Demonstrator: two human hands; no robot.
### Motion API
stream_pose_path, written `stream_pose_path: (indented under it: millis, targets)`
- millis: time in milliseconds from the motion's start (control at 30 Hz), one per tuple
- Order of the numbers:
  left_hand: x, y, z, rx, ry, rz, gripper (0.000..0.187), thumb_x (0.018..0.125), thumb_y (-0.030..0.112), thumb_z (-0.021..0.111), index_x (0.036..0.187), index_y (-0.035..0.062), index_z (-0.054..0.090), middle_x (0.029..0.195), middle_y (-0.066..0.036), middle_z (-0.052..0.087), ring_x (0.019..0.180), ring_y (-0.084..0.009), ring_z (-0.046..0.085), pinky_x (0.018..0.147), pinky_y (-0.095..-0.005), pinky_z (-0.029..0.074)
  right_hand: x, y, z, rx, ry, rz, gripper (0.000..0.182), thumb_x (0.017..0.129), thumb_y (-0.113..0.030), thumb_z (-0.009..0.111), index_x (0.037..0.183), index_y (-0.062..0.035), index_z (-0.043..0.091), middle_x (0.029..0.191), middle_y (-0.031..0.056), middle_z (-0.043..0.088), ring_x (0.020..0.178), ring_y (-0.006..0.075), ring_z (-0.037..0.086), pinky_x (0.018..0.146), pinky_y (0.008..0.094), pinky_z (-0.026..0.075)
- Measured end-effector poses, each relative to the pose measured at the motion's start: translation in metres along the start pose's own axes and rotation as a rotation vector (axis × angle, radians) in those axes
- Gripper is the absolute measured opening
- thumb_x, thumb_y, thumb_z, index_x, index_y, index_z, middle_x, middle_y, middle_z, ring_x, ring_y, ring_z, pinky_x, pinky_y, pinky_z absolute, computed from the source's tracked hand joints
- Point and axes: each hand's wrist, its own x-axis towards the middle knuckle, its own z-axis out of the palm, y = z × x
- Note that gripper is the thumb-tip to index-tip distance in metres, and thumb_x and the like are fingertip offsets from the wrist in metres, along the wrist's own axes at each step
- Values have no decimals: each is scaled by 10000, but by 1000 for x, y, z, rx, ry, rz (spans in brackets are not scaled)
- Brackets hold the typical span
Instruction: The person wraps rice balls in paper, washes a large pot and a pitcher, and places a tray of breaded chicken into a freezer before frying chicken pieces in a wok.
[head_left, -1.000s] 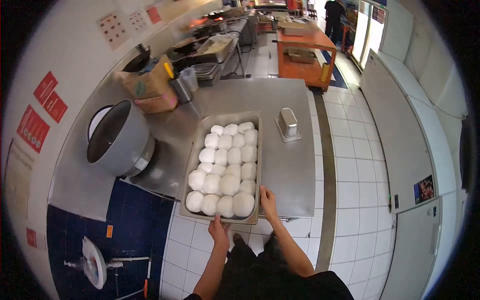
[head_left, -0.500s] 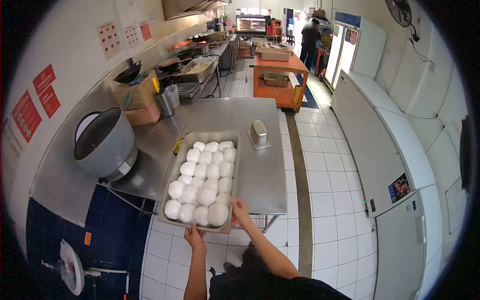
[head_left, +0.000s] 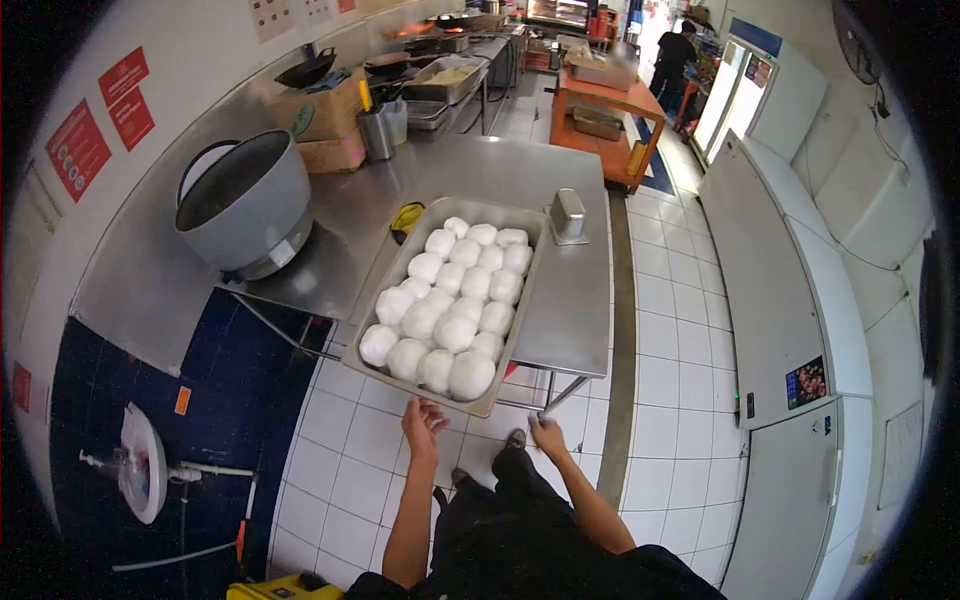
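A deep metal tray [head_left: 533, 300] full of several white rounded lumps [head_left: 455, 332] rests on the steel table [head_left: 565, 325], its near end jutting past the edge. Just below the near rim is my left hand [head_left: 424, 428], empty, fingers apart and loosely bent. My right hand [head_left: 547, 438] hangs off the tray's near right corner, by the table leg; its fingers look curled and slightly blurred. Right of the tray stands a small upturned metal container [head_left: 568, 215]. A yellow and black item [head_left: 407, 220] shows at the tray's left side.
A large grey pot-like cooker [head_left: 245, 205] stands on the left counter. Behind it are cardboard boxes [head_left: 330, 125] and a metal utensil holder [head_left: 376, 135]. An orange cart [head_left: 600, 140] is ahead, white freezers [head_left: 775, 300] line the right, and another person [head_left: 673, 65] stands far back.
Both hands have let go of the tray and drawn back toward my body. The tray sits slightly farther onto the table. The camera view has tilted down and shifted left.
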Motion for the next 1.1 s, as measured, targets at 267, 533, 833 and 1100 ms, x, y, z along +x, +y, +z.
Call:
stream_pose_path:
  millis: [267,533,833,1100]
  targets:
    - [-52,-71,-65,120,112,-345,230,875,325,522,927,103,543,744,-33,558,649,-146,562,585,-316,511,-72,178,15,-91,-436,290,689,782,-608,533,807,71,643,719,171,629,694,267,587,677,403,470]
    - [-59,-51,-41,343,47,-261,271,889,321,505,986,72,544,800,-57,565,690,-151,574,585,-306,520,-38,131,0,-393,-218,20,545,846,-439,451,774,67,638,829,287,618,802,434,607,714,482,478]
    - [-13,-5,60,90,321,96,446,895,501,454,1021,78,515,952,-56,572,866,-185,560,721,-380,487,2,57,-92,-234,41,209,540,849,-473,493,692,24,636,685,250,602,678,388,605,612,451,456]
    - [25,-3,56,217,441,414,243,876,266,592,759,88,477,662,41,445,606,-67,392,527,-232,336,146,-138,-120,446,-24,-384,382,894,-364,546,781,1,556,553,39,487,509,123,467,452,287,374]
